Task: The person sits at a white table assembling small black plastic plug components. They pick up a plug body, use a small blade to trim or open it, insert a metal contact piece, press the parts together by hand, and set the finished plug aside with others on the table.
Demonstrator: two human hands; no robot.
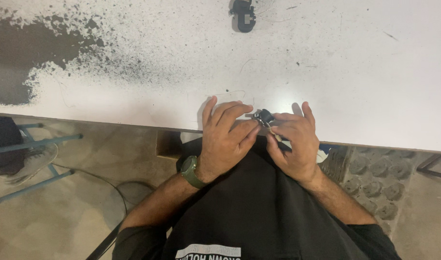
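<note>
Both hands rest at the near edge of the white table (326,72), backs up, fingers bent. The left hand (226,137) and right hand (294,144) pinch a small black part (265,117) between their fingertips (too small to tell which way it points). Another black part (243,14) lies far off.

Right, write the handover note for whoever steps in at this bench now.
Left hand: fingers curled at the table edge, fingertips touching the small black part.
Right hand: pinching that same part from the other side.
The part sits between both hands, just over the edge of the white table.
A second black part lies untouched at the far side.
Done: the small part is picked up. Whether anything is fitted to it is too small to tell.
</note>
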